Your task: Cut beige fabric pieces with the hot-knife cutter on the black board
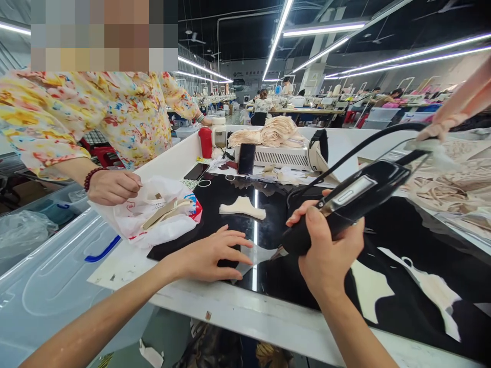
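Two bare forearms, no sleeves, left hand point(209, 258), right hand point(326, 250)

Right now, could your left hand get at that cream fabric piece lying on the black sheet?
Probably yes: the left hand lies flat on the black sheet, and nothing stands between it and the fabric piece.

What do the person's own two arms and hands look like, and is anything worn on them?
Both forearms are bare, with no sleeves in view. The left hand and the right hand wear no gloves. No rings, watch or bracelet show on either. The fingernails look short and unpainted.
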Action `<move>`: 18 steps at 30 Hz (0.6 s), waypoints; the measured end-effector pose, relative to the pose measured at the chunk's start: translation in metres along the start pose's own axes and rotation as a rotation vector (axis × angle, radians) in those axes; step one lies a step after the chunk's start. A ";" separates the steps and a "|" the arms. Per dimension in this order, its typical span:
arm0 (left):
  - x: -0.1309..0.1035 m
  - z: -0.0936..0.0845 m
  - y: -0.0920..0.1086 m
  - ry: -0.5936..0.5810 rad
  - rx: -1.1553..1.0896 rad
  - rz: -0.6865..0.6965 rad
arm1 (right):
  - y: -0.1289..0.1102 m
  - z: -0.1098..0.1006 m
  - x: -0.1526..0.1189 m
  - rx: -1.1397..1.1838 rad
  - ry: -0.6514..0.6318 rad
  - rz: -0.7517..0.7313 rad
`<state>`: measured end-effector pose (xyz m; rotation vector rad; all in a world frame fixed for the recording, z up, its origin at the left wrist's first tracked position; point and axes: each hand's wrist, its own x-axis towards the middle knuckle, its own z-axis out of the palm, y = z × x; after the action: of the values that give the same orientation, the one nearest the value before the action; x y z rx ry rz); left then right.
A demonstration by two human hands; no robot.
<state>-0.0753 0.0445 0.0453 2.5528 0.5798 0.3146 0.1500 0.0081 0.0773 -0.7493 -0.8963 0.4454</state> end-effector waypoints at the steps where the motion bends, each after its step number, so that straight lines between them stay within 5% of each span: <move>1: 0.004 0.001 0.001 0.028 0.011 0.008 | 0.001 -0.002 0.004 -0.003 0.018 -0.010; 8: 0.035 0.017 -0.006 0.063 0.137 0.179 | 0.009 -0.005 0.005 -0.035 0.033 0.009; 18: 0.035 0.023 -0.011 0.050 0.135 0.146 | 0.014 -0.002 0.000 -0.015 -0.008 0.016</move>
<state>-0.0406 0.0596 0.0233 2.7308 0.4468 0.4037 0.1511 0.0161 0.0658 -0.7694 -0.9027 0.4567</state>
